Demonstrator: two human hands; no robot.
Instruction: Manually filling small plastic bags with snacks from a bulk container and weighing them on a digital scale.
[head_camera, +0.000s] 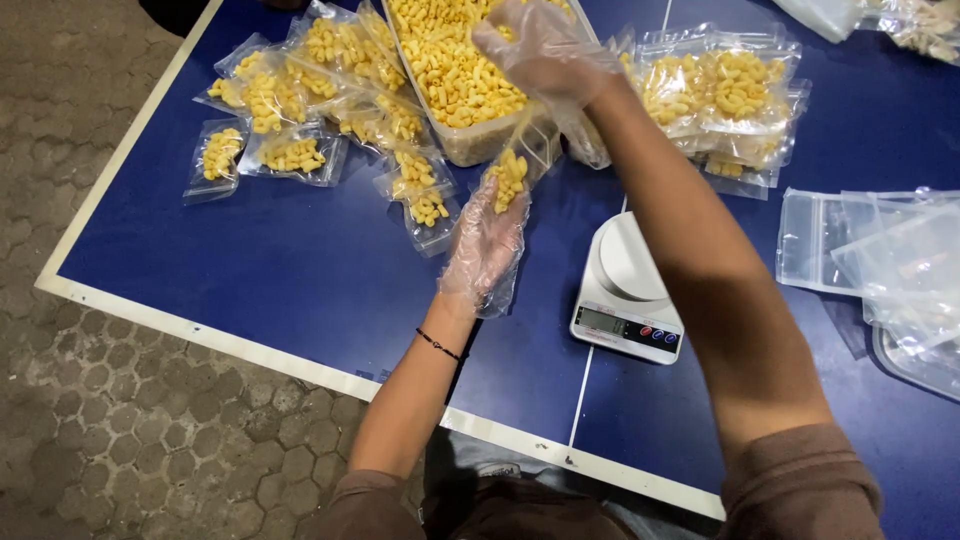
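My left hand (485, 250), in a thin clear plastic glove, holds a small clear bag (508, 178) partly filled with yellow puffed snacks, just in front of a big clear tub (470, 145). The tub is full of the same yellow snacks (450, 70). My right hand (540, 45), also gloved, reaches over the tub's right side with its fingers bent down into the snacks; whether it holds any I cannot tell. Both hands work above a blue table (300, 270).
A small white digital scale (628, 290) stands right of my left hand. Several filled snack bags (290, 155) lie left of the tub, and more are stacked (720, 95) to its right. Empty clear bags (880, 250) pile at the right edge. The table's white-edged border (200, 335) meets paved floor on the left.
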